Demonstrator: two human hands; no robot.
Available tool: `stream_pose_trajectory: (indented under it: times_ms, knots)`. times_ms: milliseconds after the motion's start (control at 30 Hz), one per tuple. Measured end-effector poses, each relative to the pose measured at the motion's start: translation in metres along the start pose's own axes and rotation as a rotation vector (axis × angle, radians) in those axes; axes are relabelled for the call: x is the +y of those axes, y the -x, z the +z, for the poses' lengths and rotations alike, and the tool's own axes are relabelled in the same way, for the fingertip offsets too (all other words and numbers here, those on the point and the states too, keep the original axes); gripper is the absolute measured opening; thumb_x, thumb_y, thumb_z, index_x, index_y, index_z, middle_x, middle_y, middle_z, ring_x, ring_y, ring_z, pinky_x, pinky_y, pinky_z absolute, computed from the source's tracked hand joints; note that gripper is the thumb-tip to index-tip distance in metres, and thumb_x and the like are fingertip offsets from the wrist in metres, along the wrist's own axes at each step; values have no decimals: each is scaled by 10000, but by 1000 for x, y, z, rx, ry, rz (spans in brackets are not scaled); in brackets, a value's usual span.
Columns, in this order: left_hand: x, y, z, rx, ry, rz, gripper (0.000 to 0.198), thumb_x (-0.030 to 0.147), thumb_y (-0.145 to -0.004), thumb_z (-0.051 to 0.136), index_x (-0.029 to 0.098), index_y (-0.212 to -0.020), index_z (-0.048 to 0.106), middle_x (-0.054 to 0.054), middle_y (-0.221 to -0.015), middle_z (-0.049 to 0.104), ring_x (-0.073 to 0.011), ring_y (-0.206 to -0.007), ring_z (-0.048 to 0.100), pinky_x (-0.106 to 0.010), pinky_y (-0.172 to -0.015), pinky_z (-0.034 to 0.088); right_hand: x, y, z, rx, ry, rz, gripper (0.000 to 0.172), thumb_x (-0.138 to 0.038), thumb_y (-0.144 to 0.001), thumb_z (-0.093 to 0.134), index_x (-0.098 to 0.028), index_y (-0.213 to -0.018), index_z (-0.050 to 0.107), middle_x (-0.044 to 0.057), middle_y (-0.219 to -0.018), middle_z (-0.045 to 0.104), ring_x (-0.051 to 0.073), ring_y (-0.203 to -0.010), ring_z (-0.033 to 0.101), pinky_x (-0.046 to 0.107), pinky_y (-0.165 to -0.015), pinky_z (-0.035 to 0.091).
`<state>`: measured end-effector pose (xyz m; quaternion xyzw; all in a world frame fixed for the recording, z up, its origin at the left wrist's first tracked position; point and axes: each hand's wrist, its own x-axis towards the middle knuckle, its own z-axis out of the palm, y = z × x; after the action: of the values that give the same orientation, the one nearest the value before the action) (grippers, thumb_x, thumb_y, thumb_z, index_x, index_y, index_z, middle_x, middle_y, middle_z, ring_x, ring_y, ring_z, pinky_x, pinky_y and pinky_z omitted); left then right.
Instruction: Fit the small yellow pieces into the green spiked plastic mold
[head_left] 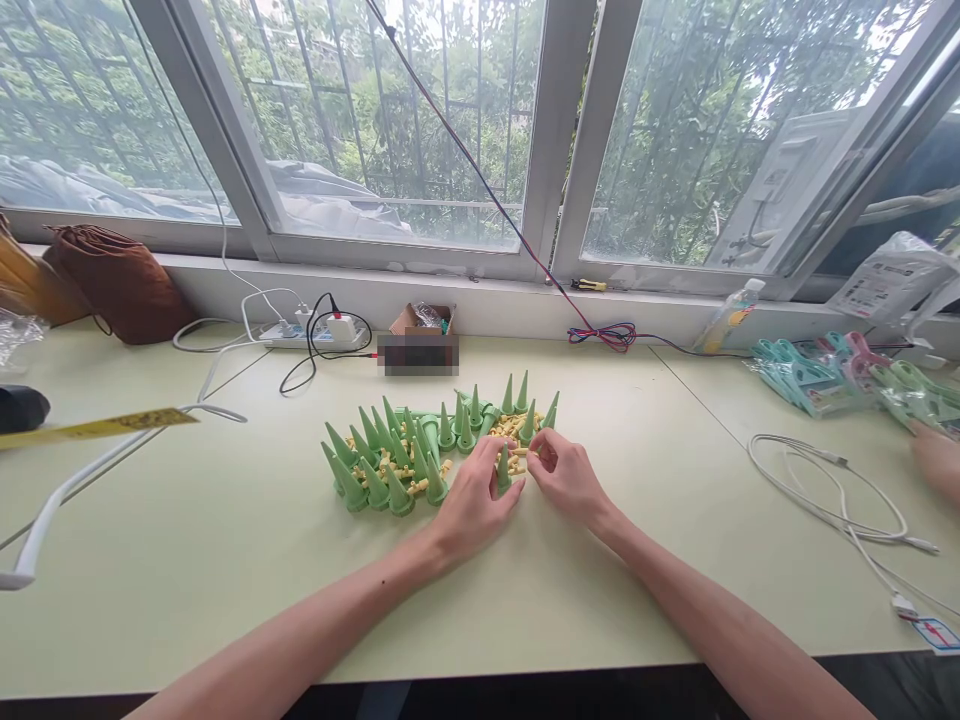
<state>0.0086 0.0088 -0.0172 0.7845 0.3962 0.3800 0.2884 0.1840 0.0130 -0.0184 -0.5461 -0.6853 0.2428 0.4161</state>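
Note:
Green pointed cones point(377, 490) with round bases stand in a cluster on the table, several of them lying on their sides. Small yellow tube-like pieces point(512, 428) are heaped among and beside them. My left hand point(474, 500) curls its thumb and fingers around one upright green cone point(503, 472) at the near right of the group. Just to its right, my right hand point(564, 475) is closed in a pinch by the yellow pieces. What its fingertips hold is hidden or too small to name.
Behind the cones are a small cardboard box point(424, 320), a power strip point(319, 338) and a coiled red-blue wire point(604, 336). A bottle point(729, 318), packaged clips point(806, 370) and a white cable point(832, 490) lie to the right. Another person's hand point(937, 455) shows at the right edge.

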Motion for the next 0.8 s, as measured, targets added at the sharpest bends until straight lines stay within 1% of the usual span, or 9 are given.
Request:
stream_pose_trajectory:
  times_ms: [333,500,633,800]
  knots:
    - [-1,1,1,-6,-29,-24,289,243,-881,566,226,-1158,484,-18,-1042,570,-68,-539,434,-236,-536,413,-2,1,0,-15,-1,4,104,-274,-858,498,-196,-796,525,-59,-555,424,120,-506,393,246,-501,313]
    - [-2,0,1,-2,-39,-22,287,242,-881,563,212,-1157,489,-16,-973,586,-73,-530,435,-233,-526,400,0,1,2,-37,-24,9,195,-304,-891,482,-194,-733,517,-46,-557,445,118,-508,383,248,-494,309]
    - [-3,0,1,-37,-27,-34,281,258,-890,552,209,-1160,490,-9,-928,604,-82,-526,446,-237,-526,396,1,1,3,-43,-11,-3,244,-337,-913,479,-188,-729,540,-35,-563,470,119,-508,383,253,-495,310]
    - [-2,-1,-1,-69,17,-23,274,253,-899,528,211,-1166,485,4,-885,603,-86,-519,461,-234,-523,405,2,1,3,-57,5,-16,263,-344,-921,473,-185,-726,546,-33,-564,481,117,-504,393,250,-495,316]
